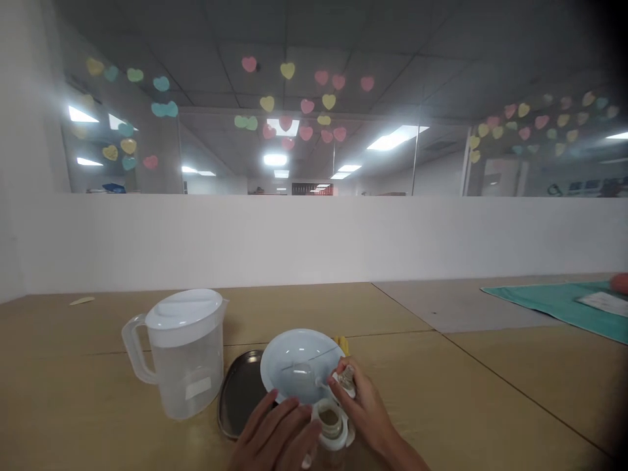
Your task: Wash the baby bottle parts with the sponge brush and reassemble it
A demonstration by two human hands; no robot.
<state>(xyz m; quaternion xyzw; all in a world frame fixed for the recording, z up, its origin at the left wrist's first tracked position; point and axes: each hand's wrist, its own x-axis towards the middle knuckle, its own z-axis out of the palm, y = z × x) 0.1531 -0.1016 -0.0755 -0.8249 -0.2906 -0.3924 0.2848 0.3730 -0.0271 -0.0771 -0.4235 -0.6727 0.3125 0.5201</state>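
Note:
My right hand (366, 409) is closed around a small clear, ridged piece with a white part (346, 378), held just above the near right rim of a pale bowl (277, 347). Whether it is a stopper or a small bottle, I cannot tell. Below it stands an uncapped clear jar (330, 418) with a wide round mouth, cut off by the bottom edge of the view. Fingers spread, my left hand (279, 435) reaches in beside the jar, its fingertips at the jar's left side. A clear rounded object (303, 373) lies inside the bowl.
Left of the bowl is a dark metal tray (240, 392), partly under my left hand. A lidded translucent pitcher (186, 366) stands farther left. Something yellow (342, 343) shows behind the bowl. A teal cloth (544, 301) lies at far right. A white wall (294, 242) backs the table.

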